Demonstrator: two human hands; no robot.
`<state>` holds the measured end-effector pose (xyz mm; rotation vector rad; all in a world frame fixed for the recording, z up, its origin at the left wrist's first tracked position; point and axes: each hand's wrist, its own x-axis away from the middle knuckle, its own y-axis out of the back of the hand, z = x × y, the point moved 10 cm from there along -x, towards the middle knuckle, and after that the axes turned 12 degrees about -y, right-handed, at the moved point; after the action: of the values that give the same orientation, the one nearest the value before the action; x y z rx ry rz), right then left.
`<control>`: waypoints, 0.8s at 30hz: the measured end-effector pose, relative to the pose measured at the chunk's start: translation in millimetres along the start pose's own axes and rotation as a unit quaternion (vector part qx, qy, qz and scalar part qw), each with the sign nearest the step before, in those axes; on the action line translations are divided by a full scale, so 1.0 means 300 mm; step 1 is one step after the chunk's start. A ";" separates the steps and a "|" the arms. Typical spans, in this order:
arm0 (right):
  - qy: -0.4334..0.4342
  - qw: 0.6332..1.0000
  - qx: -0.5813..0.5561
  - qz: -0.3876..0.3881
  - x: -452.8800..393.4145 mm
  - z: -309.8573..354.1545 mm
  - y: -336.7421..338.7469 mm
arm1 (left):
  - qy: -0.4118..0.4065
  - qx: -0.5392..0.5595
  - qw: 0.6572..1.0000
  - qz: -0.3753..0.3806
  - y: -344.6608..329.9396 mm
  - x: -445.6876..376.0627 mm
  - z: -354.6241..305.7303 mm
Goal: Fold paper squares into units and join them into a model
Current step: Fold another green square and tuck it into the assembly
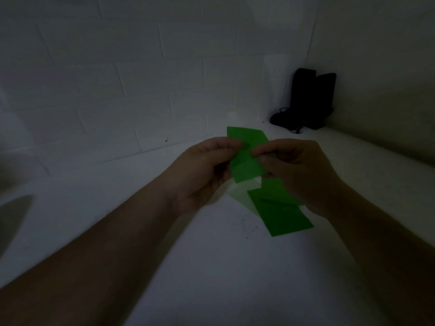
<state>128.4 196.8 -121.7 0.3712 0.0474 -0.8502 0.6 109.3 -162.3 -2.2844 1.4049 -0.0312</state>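
A folded green paper piece (247, 158) is held up above the white surface in the middle of the head view. My left hand (202, 170) pinches its left edge between thumb and fingers. My right hand (296, 172) pinches its right side, thumb on top. Below my right hand more green paper (284, 215) lies flat on the surface, partly hidden by that hand. The light is dim, so creases are hard to make out.
A white surface (211, 267) runs to a white brick wall at the back and a plain wall at the right. Black objects with a cable (306, 102) stand in the far right corner. A grey shape (14, 220) shows at the left edge.
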 end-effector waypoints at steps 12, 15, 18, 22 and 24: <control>-0.038 0.999 -0.006 0.027 -0.015 -0.037 -0.014 | -0.171 -0.418 0.891 0.039 0.023 0.000 -0.088; -0.062 0.996 -0.023 0.060 -0.019 -0.047 -0.019 | -0.168 -0.402 0.900 0.022 0.037 0.001 -0.097; -0.057 0.993 0.007 0.099 -0.013 -0.041 -0.037 | -0.145 -0.327 0.934 0.015 0.039 -0.001 -0.094; 0.009 0.991 0.118 0.063 -0.002 -0.013 -0.030 | -0.086 -0.213 0.973 0.016 0.033 -0.002 -0.072; 0.025 0.992 0.117 0.033 0.002 0.002 -0.017 | -0.047 -0.152 0.987 0.019 0.025 0.003 -0.053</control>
<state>125.0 193.2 -122.8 0.6118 -0.0192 -0.7838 -9.2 100.1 -151.2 -2.4628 1.4874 0.3195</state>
